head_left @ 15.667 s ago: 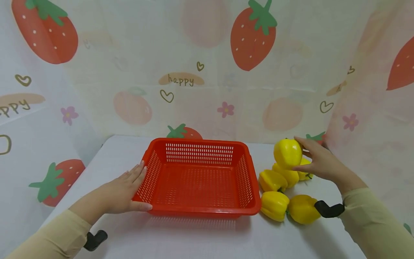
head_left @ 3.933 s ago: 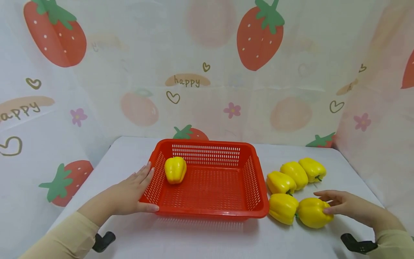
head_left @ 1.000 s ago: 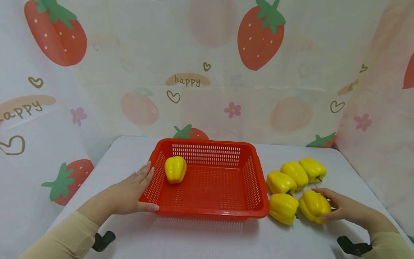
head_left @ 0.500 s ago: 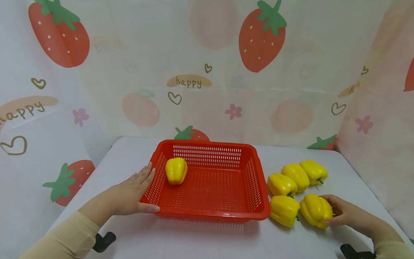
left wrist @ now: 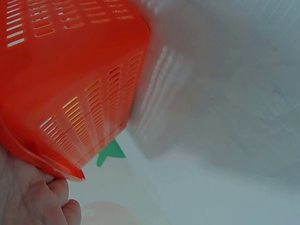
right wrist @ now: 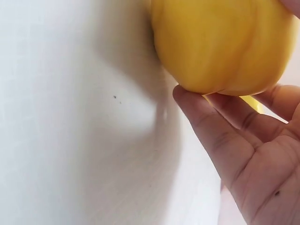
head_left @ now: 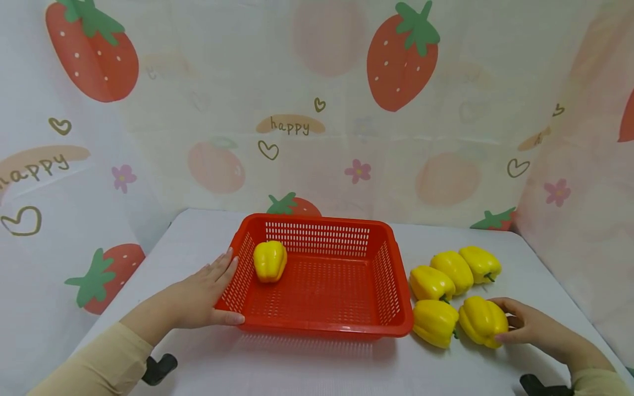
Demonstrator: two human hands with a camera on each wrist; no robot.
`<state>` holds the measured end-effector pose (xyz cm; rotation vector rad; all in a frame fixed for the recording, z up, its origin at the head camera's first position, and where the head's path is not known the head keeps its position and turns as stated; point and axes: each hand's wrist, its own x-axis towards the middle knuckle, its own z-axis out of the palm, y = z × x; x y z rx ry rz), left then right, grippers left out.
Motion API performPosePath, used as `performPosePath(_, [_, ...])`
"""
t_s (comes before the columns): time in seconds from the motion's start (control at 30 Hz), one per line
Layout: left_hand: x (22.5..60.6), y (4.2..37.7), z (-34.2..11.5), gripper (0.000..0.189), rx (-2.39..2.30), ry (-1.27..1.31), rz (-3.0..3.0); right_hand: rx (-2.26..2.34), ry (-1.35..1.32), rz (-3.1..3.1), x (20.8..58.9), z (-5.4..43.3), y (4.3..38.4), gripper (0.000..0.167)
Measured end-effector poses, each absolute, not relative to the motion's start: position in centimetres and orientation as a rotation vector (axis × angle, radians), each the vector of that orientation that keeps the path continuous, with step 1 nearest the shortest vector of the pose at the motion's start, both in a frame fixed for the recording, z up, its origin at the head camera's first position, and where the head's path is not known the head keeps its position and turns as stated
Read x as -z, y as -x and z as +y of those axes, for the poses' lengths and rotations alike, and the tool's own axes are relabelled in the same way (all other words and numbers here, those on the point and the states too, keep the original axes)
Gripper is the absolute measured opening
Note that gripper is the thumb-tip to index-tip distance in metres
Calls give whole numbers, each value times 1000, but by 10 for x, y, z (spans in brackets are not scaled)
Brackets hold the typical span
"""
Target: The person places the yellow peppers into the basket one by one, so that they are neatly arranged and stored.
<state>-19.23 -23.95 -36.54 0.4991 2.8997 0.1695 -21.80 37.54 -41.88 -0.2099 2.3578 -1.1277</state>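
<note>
Gripping a yellow pepper (head_left: pixel 481 324) in the right hand (head_left: pixel 535 330), with thumb at the near side and fingers curved about the far right side, parted just enough to fit its girth. Pressing fingertips (right wrist: pixel 185 96) to its smooth rounded end, as seen from the right wrist. Laying the left hand (head_left: pixel 198 297) flat along the left end of a red basket (head_left: pixel 327 330), with fingers straight and close together against the rim and the thumb spread wide at the near left corner.

Glossy, bright yellow and grooved into plump lobes, in the case of the gripped pepper; placed at the right of the basket, low over the white surface (head_left: pixel 307 374). Cannot tell for certain whether lifted or resting there.

Flanked on its left by a second pepper (head_left: pixel 435 323), with a green stem (head_left: pixel 456 333) at the right end, just beside the basket. Backed by a slanting row of three more peppers (head_left: pixel 453 271). Matched by a single pepper (head_left: pixel 269 262) inside the basket, near the left wall. Enclosed by a pale backdrop (head_left: pixel 307 181) printed with strawberries, hearts and flowers.
</note>
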Motion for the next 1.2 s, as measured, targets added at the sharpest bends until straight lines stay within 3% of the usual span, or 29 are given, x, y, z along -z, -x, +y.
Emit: performPosePath(1.2, [367, 192, -240, 121, -138, -525, 2899, 1133, 641, 2611, 360, 361, 228, 60])
